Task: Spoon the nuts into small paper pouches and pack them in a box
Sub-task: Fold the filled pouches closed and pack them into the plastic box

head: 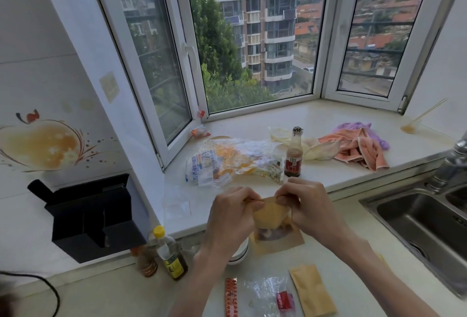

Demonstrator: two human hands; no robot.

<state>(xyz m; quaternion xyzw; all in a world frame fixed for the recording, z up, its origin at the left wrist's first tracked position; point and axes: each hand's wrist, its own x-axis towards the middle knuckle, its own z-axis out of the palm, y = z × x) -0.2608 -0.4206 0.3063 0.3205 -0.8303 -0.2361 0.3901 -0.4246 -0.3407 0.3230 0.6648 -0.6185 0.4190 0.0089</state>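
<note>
- Left hand point(231, 211) and right hand point(307, 205) are both pinching the pouch's point(274, 225) top edge, at nine and three o'clock.
- Pouch is hanging upright, nuts point(273, 233) showing, above the surface point(353, 261).

Soft daylight comes through my window point(252, 38), no harsh shadows. Edges bend (wide-angle lens), and my hands look slightly blurry.

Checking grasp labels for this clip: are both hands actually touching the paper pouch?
Touching. The head view shows the left hand and right hand each pinching the top edge of the paper pouch between curled fingers, holding it above the counter.
</note>
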